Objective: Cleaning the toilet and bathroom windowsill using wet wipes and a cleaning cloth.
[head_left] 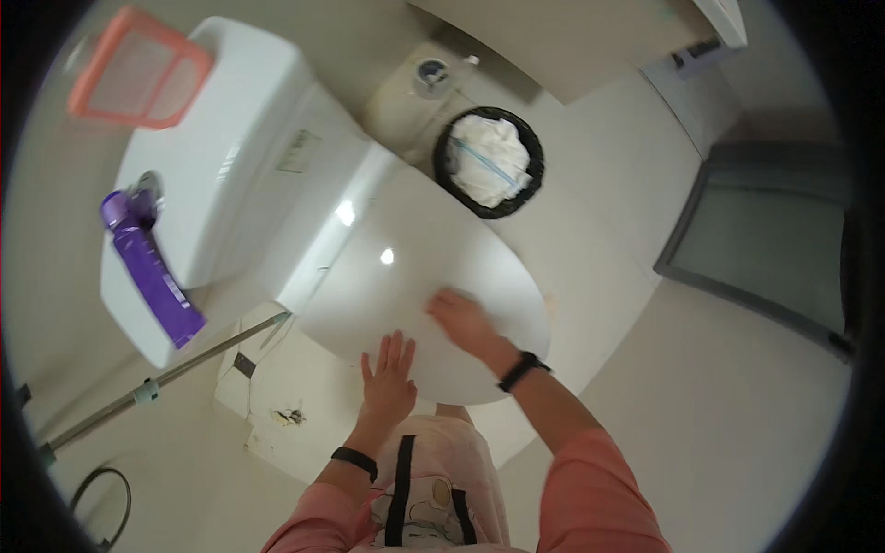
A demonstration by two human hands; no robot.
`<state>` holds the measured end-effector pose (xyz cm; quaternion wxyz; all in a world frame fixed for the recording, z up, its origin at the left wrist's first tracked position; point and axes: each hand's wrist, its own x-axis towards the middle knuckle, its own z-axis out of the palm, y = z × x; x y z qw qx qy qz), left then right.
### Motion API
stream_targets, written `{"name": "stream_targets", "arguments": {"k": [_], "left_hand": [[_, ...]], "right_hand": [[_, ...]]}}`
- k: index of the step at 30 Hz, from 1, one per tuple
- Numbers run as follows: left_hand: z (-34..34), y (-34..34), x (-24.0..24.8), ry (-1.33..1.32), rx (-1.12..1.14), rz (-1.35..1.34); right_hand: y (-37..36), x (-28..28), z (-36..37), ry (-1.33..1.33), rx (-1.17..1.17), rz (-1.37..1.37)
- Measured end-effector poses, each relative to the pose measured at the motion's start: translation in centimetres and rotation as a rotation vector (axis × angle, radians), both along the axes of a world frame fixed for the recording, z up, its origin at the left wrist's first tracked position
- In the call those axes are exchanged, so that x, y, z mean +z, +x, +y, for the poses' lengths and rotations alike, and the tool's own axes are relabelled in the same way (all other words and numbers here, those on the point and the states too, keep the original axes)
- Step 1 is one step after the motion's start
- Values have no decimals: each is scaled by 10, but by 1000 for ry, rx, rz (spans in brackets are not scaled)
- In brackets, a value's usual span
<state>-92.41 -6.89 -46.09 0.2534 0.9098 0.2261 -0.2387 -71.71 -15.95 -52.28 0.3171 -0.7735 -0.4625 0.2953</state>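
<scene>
A closed white toilet lid [433, 240] lies below me, in front of the white tank [244, 101]. My left hand [389, 380] rests flat at the lid's near left edge, its fingers spread and holding nothing. Over the middle of the lid is my right hand [461, 321], blurred, with fingers curled down against the surface. Whatever those fingers hold, if anything, is hidden. On top of the tank lie a purple tube [152, 272], beside the flush button, and a pink mesh basket [143, 69].
A black-lined bin [537, 170] filled with white paper stands beyond the lid. At the left, a metal pole [198, 358] slants toward the toilet base. A dark-framed panel [761, 230] is at the right, and a cabinet [572, 37] juts in at the top.
</scene>
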Motion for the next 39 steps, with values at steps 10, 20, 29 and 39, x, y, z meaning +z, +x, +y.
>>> {"name": "stream_targets", "arguments": {"k": [10,20,29,39], "left_hand": [[16,-27,0,-128,129,-54],[29,-61,7,-197,338,-111],[44,-89,11,-205,426,-62],[36,-99,6,-224,521,-114]], "right_hand": [[-22,-22,131,243,-136,-155],[-56,-4,243,-169,212,-405],[-79,2,269,-558,287,-492],[-29,-1,246,-168,-66,306]]}}
